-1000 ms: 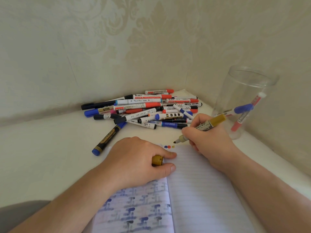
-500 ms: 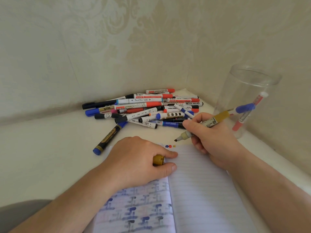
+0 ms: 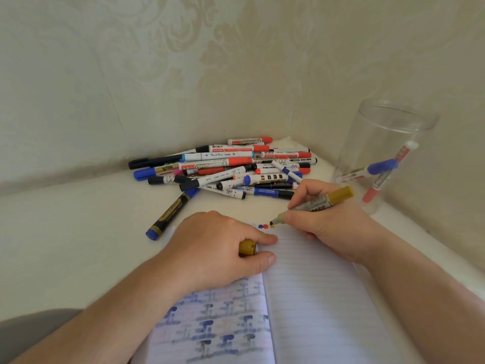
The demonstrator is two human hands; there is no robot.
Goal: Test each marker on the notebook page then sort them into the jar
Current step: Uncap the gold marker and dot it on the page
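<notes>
White corner table, wallpapered walls; behind one notebook: marker pile, one jar with two markers; left hand pinches gold cap, right hand grips gold marker.

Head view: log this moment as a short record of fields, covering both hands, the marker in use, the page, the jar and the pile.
right hand: grips the uncapped gold-ended marker, tip at the page
left hand: rests on the open lined notebook, holds the round gold cap
test marks: blue, red and yellow dots at the right page's top
clear plastic jar: upright, holds two markers, one blue-capped, one red-ended
pile of markers: untested, behind the notebook in the corner
</notes>
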